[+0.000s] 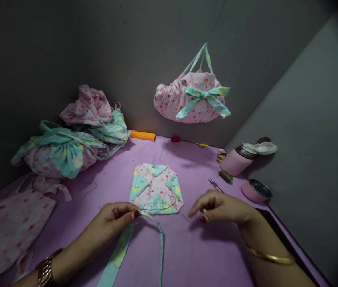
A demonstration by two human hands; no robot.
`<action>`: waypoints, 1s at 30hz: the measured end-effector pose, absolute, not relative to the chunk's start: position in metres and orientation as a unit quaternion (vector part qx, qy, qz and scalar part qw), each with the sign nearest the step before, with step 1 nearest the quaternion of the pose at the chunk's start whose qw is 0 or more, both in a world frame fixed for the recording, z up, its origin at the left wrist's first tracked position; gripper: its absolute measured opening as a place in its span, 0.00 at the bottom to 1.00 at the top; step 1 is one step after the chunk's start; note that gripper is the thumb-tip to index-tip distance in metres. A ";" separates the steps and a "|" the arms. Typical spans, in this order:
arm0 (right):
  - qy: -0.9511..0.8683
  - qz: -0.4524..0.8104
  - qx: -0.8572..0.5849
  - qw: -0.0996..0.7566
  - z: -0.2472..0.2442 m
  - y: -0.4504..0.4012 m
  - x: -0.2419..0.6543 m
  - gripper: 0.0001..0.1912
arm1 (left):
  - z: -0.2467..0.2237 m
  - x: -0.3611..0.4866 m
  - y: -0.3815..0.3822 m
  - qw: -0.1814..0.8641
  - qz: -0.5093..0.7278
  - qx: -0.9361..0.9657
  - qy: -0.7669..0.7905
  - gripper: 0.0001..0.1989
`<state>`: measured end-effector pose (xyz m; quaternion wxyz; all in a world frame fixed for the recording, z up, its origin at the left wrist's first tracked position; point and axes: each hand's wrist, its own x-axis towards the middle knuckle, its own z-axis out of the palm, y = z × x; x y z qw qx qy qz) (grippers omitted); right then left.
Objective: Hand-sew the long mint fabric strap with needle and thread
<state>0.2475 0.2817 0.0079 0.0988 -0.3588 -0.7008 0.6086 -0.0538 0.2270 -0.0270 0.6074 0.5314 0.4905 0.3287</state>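
Note:
My left hand [119,217], wearing a metal watch, pinches the end of a narrow floral fabric strap [161,243]. A wider mint floral strip [117,255] hangs below the same fingers. From that pinch a looped dark thread [157,209] runs rightward toward my right hand [219,209]. The right fingertips are slightly blurred, with index finger and thumb apart; nothing shows clearly between them. A bangle circles that wrist. Just behind both hands lies a squarish patchwork fabric piece [157,185], pink dotted in the middle with mint floral corners.
Gathered fabric bags [64,153] are piled at left, beside a flat pink dotted piece [19,223]. A pink dotted bag [192,97] hangs by the wall. At right are thread snips [215,185], a green thread spool [226,176], a pink flask [237,160] and a pink cup [255,191].

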 end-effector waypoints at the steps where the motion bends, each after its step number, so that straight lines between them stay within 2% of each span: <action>1: -0.689 0.586 -0.404 0.135 0.004 0.282 0.241 0.13 | -0.028 -0.054 0.227 0.604 0.328 0.535 0.491 0.12; 3: -0.658 0.546 -0.473 0.212 -0.006 0.281 0.224 0.12 | -0.031 -0.055 0.226 0.604 0.328 0.541 0.485 0.11; 5: -0.644 0.543 -0.478 0.249 -0.017 0.276 0.203 0.14 | -0.035 -0.055 0.225 0.614 0.325 0.545 0.470 0.11; 8: -0.667 0.582 -0.411 0.219 -0.025 0.265 0.175 0.18 | -0.038 -0.054 0.224 0.640 0.308 0.544 0.447 0.10; 11: -0.709 0.582 -0.354 0.182 -0.022 0.258 0.161 0.07 | -0.037 -0.053 0.224 0.652 0.306 0.545 0.429 0.09; 14: -0.707 0.544 -0.385 0.238 -0.018 0.260 0.166 0.12 | -0.035 -0.052 0.223 0.661 0.299 0.536 0.431 0.10; 17: -0.707 0.396 -0.492 0.317 -0.023 0.274 0.186 0.13 | -0.037 -0.052 0.222 0.659 0.282 0.539 0.442 0.12; 21: -0.700 0.200 -0.593 0.343 -0.032 0.295 0.222 0.14 | -0.036 -0.052 0.222 0.639 0.268 0.562 0.452 0.14; 25: -0.673 0.073 -0.665 0.315 -0.033 0.305 0.248 0.14 | -0.031 -0.049 0.223 0.636 0.249 0.564 0.465 0.16; 30: -0.632 -0.071 -0.737 0.230 -0.035 0.309 0.268 0.11 | -0.031 -0.049 0.222 0.635 0.251 0.568 0.460 0.15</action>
